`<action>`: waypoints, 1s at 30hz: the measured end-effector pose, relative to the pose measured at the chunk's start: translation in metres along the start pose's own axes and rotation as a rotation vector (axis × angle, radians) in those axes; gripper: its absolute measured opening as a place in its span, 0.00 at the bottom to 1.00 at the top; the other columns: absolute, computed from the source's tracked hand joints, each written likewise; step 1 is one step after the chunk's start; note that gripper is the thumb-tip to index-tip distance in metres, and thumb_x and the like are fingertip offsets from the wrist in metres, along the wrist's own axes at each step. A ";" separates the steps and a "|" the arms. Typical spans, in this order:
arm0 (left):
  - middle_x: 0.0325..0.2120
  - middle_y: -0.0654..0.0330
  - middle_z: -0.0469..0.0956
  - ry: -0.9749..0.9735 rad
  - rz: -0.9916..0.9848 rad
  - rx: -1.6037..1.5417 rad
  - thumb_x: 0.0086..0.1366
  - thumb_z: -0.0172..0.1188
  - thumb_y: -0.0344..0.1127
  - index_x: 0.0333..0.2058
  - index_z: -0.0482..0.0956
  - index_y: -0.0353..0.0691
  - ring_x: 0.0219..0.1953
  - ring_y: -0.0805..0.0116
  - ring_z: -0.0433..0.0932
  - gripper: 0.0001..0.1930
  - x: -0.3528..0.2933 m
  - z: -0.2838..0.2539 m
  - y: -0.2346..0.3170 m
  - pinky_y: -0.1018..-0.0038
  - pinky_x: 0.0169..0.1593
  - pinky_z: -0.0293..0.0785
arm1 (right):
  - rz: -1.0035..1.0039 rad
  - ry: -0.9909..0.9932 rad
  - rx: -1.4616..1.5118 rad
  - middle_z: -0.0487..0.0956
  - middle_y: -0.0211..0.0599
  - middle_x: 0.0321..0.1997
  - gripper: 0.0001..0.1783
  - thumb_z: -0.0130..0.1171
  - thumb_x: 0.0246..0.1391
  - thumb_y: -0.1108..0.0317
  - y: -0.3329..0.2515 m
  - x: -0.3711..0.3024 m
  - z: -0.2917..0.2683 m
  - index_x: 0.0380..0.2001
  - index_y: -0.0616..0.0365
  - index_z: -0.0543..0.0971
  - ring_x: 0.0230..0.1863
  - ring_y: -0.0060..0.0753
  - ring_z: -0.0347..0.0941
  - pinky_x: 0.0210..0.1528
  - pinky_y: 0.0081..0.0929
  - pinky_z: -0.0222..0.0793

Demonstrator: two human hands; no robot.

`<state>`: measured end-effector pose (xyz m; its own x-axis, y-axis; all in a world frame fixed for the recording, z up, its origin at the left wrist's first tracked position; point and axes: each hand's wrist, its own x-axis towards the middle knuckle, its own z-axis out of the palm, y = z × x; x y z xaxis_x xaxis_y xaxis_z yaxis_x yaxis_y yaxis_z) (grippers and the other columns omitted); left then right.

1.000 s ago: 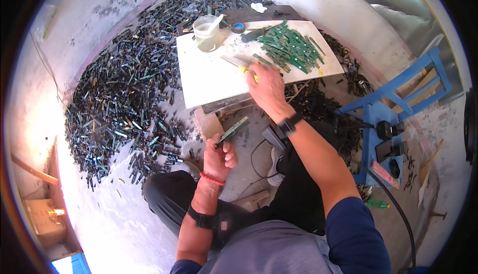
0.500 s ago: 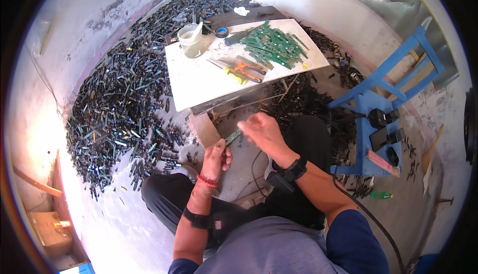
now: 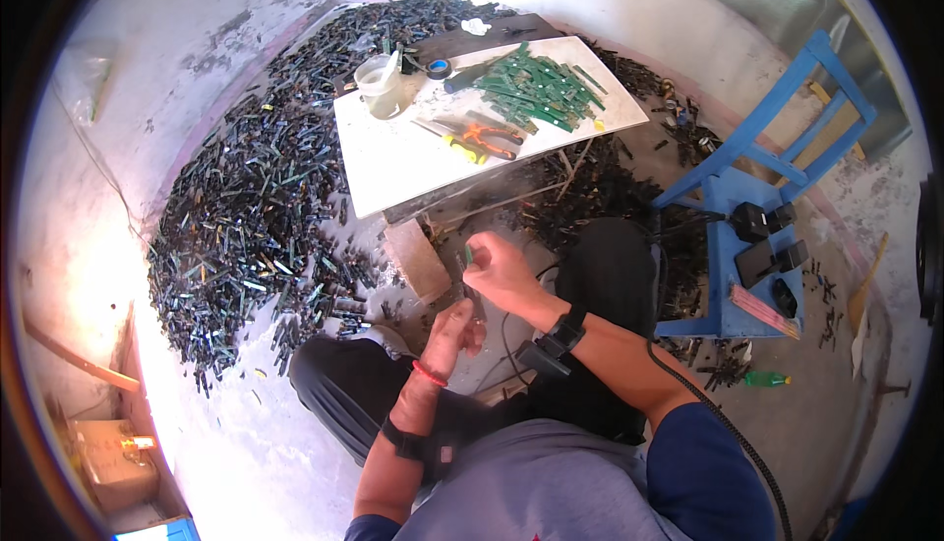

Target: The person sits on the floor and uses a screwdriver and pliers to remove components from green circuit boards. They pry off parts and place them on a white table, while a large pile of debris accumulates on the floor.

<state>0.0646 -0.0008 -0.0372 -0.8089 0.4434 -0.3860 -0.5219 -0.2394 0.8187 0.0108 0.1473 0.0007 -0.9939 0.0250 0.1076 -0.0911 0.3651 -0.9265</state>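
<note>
In front of my lap, my right hand (image 3: pixel 500 268) pinches a small green circuit board strip (image 3: pixel 469 257), whose end shows at the fingertips. Just below and to the left, my left hand (image 3: pixel 454 330) is closed with its fingers curled; what it holds, if anything, is hidden. On the white tabletop (image 3: pixel 393 172) ahead lies a pile of green circuit board strips (image 3: pixel 541 89). Nearer its front edge are orange-handled pliers (image 3: pixel 492 140) and a yellow-handled screwdriver (image 3: pixel 462 150).
A plastic tub (image 3: pixel 380 87) and a tape roll (image 3: pixel 439 68) stand on the table. Dark strips heap (image 3: pixel 256 197) across the left floor. A blue chair (image 3: pixel 723 246) with black devices stands right; a green bottle (image 3: pixel 767 379) lies by it. A black cable (image 3: pixel 728 423) crosses my right arm.
The green strip, earlier in my left hand, now shows at my right fingertips. My left hand has moved right and slightly down. The whole view has shifted a little.
</note>
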 end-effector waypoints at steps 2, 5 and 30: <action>0.20 0.62 0.70 0.020 -0.028 -0.108 0.65 0.43 0.63 0.31 0.70 0.40 0.18 0.74 0.66 0.27 0.001 -0.003 0.003 0.79 0.21 0.60 | -0.057 -0.074 0.087 0.72 0.35 0.19 0.14 0.58 0.42 0.75 -0.002 0.004 -0.010 0.36 0.63 0.73 0.20 0.23 0.66 0.26 0.24 0.64; 0.18 0.63 0.68 0.068 -0.040 -0.146 0.64 0.35 0.69 0.28 0.70 0.42 0.16 0.74 0.62 0.32 0.005 -0.008 0.010 0.79 0.19 0.57 | -0.061 -0.171 0.175 0.69 0.35 0.19 0.12 0.54 0.43 0.79 -0.012 0.003 -0.021 0.35 0.63 0.73 0.20 0.23 0.63 0.25 0.23 0.62; 0.22 0.70 0.67 -0.016 -0.127 -0.353 0.64 0.49 0.60 0.32 0.70 0.49 0.21 0.79 0.63 0.19 0.009 0.010 0.015 0.81 0.21 0.55 | -0.810 -0.206 -0.473 0.73 0.40 0.34 0.15 0.58 0.36 0.78 -0.006 -0.027 -0.023 0.32 0.61 0.70 0.35 0.44 0.71 0.38 0.33 0.71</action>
<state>0.0523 0.0081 -0.0240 -0.7292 0.5014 -0.4657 -0.6809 -0.4639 0.5667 0.0392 0.1663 0.0119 -0.6357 -0.5473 0.5444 -0.7654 0.5388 -0.3520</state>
